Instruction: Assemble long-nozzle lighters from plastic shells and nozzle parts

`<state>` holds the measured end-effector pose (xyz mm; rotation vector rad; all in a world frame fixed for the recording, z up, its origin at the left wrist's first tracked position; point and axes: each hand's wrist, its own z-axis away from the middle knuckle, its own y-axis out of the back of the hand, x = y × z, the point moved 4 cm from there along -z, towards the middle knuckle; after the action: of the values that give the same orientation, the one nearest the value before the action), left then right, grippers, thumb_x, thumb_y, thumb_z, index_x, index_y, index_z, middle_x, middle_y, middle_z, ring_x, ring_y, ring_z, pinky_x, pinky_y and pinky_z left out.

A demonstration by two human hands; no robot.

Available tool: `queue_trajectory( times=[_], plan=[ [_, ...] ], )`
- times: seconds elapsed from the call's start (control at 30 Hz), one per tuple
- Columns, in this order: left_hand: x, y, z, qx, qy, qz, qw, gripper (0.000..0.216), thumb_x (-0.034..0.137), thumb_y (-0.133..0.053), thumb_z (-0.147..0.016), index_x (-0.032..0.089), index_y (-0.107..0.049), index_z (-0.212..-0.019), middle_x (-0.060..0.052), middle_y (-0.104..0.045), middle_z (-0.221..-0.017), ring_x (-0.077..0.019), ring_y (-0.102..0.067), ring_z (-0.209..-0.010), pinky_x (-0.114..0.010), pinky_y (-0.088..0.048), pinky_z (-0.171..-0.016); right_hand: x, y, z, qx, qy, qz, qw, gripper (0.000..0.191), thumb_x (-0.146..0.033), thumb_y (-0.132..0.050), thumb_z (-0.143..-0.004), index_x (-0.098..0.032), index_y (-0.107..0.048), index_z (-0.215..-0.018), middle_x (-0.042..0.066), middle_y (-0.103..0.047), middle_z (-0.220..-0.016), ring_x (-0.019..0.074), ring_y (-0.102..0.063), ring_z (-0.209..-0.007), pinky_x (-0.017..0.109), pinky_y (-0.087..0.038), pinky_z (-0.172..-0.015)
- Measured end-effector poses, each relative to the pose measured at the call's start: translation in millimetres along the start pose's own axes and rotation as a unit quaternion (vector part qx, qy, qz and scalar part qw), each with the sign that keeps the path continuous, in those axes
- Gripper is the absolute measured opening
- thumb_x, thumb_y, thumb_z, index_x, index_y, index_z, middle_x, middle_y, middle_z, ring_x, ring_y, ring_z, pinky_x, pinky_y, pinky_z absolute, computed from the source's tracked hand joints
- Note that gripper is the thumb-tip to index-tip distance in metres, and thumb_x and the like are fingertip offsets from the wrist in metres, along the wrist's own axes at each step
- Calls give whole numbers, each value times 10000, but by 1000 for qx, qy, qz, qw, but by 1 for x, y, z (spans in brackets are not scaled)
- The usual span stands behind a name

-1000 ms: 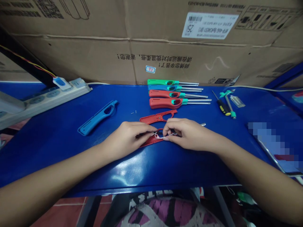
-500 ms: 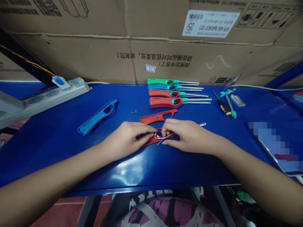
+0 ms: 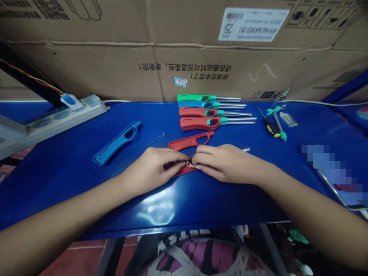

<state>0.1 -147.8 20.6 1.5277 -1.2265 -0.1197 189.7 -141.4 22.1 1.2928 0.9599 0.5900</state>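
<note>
A red lighter shell half (image 3: 184, 171) lies on the blue table beneath both hands, its inner side partly hidden. A thin white wire (image 3: 189, 164) loops above it. My left hand (image 3: 158, 165) is closed at the shell's left part, thumb and fingers pinched beside the wire; what lies between them is hidden. Pinched on the wire from the right is my right hand (image 3: 218, 163). A metal tube end (image 3: 246, 149) shows beyond its knuckles. Just behind the hands rests the other red shell half (image 3: 191, 141), with a finger-hole.
Several assembled lighters (image 3: 201, 123) line up at the back. A blue shell (image 3: 116, 143) and tiny screws (image 3: 161, 135) lie left, near a power strip (image 3: 54, 120). On the right are a screwdriver (image 3: 270, 125), a clear fuel tank (image 3: 288, 119) and a phone (image 3: 330, 176). Cardboard boxes (image 3: 115, 73) stand behind.
My right hand has moved left, closer to my left fingertips, and its spread thumb and fingers have closed on the white wire. My left hand stays nearly still.
</note>
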Motion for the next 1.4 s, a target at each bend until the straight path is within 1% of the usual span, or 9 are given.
queue_trajectory(
  times=[0.1, 0.23, 0.33, 0.53, 0.67, 0.9, 1.17, 1.3, 1.4],
  plan=[
    [0, 0, 0, 0, 6, 4, 1000, 187, 127, -640, -928, 152, -756, -1073, -29, -795, -948, -121, -732, -791, -192, -549, -709, 2, 4, 1, 12, -12, -36, 999, 187, -289, -389, -1063, -198, -552, -1062, 28, -617, -1009, 143, -540, -766, 284, -329, -624],
    [0, 0, 0, -2, 28, 14, 1000, 197, 123, -644, -921, 165, -751, -1081, -13, -791, -933, -113, -718, -777, -194, -538, -680, 3, 8, 0, 18, -38, -86, 995, 87, -240, -445, -1020, -196, -516, -1000, -4, -597, -884, 119, -483, -670, 267, -321, -605],
    [1, 1, 1, -28, 52, 24, 998, 240, 149, -665, -916, 176, -727, -1146, -1, -765, -893, -108, -694, -738, -200, -537, -657, 4, 8, -1, 25, -50, -116, 992, 14, -218, -504, -972, -205, -504, -966, -27, -575, -827, 107, -471, -646, 253, -308, -588],
    [9, 3, 4, -90, 37, -50, 994, 324, 189, -662, -927, 176, -662, -1251, -47, -747, -1053, -206, -681, -950, -333, -561, -823, 5, 3, -2, 23, -53, -113, 992, 59, -225, -528, -959, -206, -496, -912, -21, -571, -868, 105, -464, -677, 249, -303, -587],
    [9, 0, 6, -107, 40, -86, 990, 292, 189, -625, -945, 162, -655, -1234, -73, -723, -1098, -250, -645, -1038, -404, -552, -899, 6, 1, -2, 21, -52, -100, 993, 53, -239, -515, -978, -199, -525, -946, -8, -591, -901, 112, -489, -695, 256, -307, -594],
    [8, -4, 7, -93, 58, -89, 990, 189, 204, -590, -972, 163, -707, -1114, -88, -678, -1115, -234, -642, -1041, -386, -553, -918, 7, -2, -3, 19, -51, -79, 995, 104, -270, -518, -999, -188, -576, -973, 12, -626, -934, 132, -551, -740, 263, -341, -617],
    [14, -2, 9, -120, 85, -150, 978, 244, 266, -548, -1009, 169, -739, -1126, -111, -649, -1109, -259, -628, -1015, -432, -552, -898, 8, -2, -2, 36, -51, -84, 994, 151, -286, -562, -989, -171, -644, -1042, 42, -666, -990, 153, -612, -796, 266, -410, -649],
    [16, 0, 8, -141, 113, -166, 969, 264, 288, -543, -1015, 213, -737, -1178, -102, -629, -1047, -257, -618, -974, -432, -543, -861, 10, -1, -3, 77, -60, -105, 990, 197, -267, -543, -1004, -149, -693, -954, 54, -690, -910, 159, -631, -793, 282, -451, -724],
    [19, -1, 8, -171, 125, -195, 958, 302, 279, -509, -1028, 196, -715, -1232, -120, -616, -1056, -273, -610, -970, -456, -534, -847, 11, -3, -5, 85, -74, -105, 988, 198, -245, -557, -998, -147, -716, -932, 59, -708, -902, 165, -650, -812, 287, -461, -754]
  ],
)
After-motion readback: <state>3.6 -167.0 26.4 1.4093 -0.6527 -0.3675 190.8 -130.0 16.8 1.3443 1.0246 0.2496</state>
